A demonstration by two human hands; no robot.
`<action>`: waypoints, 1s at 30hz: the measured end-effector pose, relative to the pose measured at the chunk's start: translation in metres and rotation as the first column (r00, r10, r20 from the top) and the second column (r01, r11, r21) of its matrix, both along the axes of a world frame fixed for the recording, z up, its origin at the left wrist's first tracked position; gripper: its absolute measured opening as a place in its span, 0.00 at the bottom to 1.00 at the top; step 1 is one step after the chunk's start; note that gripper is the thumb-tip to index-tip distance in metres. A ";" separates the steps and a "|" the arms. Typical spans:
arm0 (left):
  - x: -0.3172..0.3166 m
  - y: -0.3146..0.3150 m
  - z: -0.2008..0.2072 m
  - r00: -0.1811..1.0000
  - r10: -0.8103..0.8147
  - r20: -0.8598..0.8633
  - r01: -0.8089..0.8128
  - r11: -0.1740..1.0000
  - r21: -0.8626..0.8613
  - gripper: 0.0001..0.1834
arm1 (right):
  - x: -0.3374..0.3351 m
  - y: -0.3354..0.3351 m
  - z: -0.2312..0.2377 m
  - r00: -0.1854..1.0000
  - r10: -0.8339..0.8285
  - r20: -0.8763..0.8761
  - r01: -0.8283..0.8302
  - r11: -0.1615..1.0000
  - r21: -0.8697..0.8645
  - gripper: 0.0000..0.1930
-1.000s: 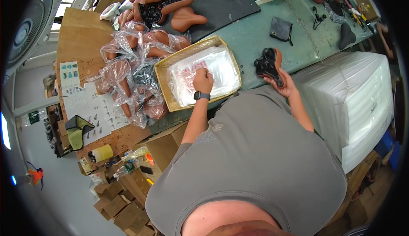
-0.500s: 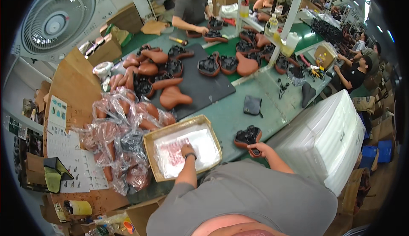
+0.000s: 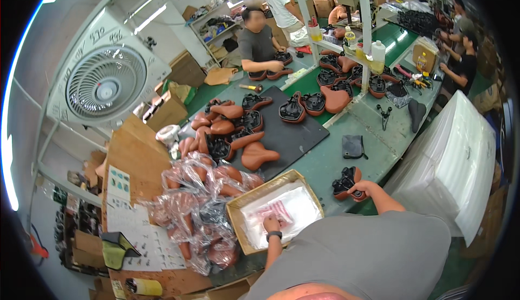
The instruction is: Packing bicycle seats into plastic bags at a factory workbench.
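My left hand (image 3: 272, 224) is down inside a shallow cardboard box (image 3: 236, 223), its fingers drawn together on a clear plastic bag (image 3: 283, 212) with red print. White sheet-like bags lie under it. At the table's near edge, my right hand (image 3: 366, 189) grips the narrow nose of a brown bicycle saddle (image 3: 346, 183). The saddle's black underside faces up. Left of the box is a heap of brown saddles in clear plastic wrap (image 3: 200, 213). Unwrapped brown saddles (image 3: 258, 155) lie beyond it, on and around a black mat (image 3: 303, 137).
A dark pouch (image 3: 353, 146) lies ahead of the held saddle. White foam sheets (image 3: 444, 164) are stacked at the right. A large fan (image 3: 106, 83) stands at the left. Across the table, a co-worker (image 3: 257, 43) handles saddles. A white shelf post (image 3: 364, 29) rises from the table.
My view has turned, so the table and box appear farther right and lower. My left hand stays in the box, and my right hand still holds the saddle by its nose.
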State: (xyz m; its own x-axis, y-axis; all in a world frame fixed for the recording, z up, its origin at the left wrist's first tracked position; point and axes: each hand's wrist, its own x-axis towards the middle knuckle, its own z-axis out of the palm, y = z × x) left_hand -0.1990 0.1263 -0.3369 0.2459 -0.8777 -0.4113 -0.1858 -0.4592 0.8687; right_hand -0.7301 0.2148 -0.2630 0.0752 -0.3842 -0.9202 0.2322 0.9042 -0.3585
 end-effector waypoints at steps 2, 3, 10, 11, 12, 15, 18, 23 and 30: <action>0.003 0.021 0.024 0.915 0.209 -0.344 -0.191 0.978 0.086 0.14 | 0.017 0.012 -0.006 0.995 -0.096 0.037 0.096 0.995 0.001 0.14; 0.011 0.029 0.029 0.795 0.282 -0.538 -0.247 0.959 0.137 0.16 | 0.023 0.016 -0.007 0.984 -0.170 0.047 0.170 0.986 0.002 0.14; 0.087 0.069 0.075 0.871 -0.367 0.327 0.436 0.884 -0.167 0.15 | 0.058 0.033 -0.019 0.962 -0.273 -0.002 0.271 0.953 -0.134 0.15; 0.081 0.060 0.086 0.855 -0.399 0.331 0.468 0.870 -0.158 0.15 | 0.055 0.041 -0.025 0.959 -0.284 -0.002 0.281 0.948 -0.153 0.15; 0.075 0.063 0.104 0.975 -0.200 0.093 0.208 0.974 -0.089 0.14 | 0.055 0.042 -0.025 0.956 -0.293 -0.002 0.289 0.945 -0.152 0.15; 0.074 0.066 0.157 0.988 0.098 -0.117 -0.102 0.994 -0.027 0.14 | 0.059 0.035 -0.013 0.951 -0.309 -0.028 0.303 0.943 -0.136 0.14; 0.073 0.066 0.168 0.909 0.238 -0.343 -0.271 0.961 -0.051 0.12 | 0.061 0.030 -0.017 0.952 -0.302 -0.046 0.290 0.941 -0.172 0.13; 0.057 0.079 0.153 0.862 0.026 -0.506 -0.137 0.973 -0.184 0.07 | 0.068 0.030 -0.022 0.961 -0.256 -0.104 0.229 0.948 -0.221 0.12; 0.034 0.104 0.182 0.868 0.123 -0.482 -0.138 0.990 0.004 0.13 | 0.087 0.043 0.023 0.961 -0.257 0.100 0.276 0.912 -0.302 0.14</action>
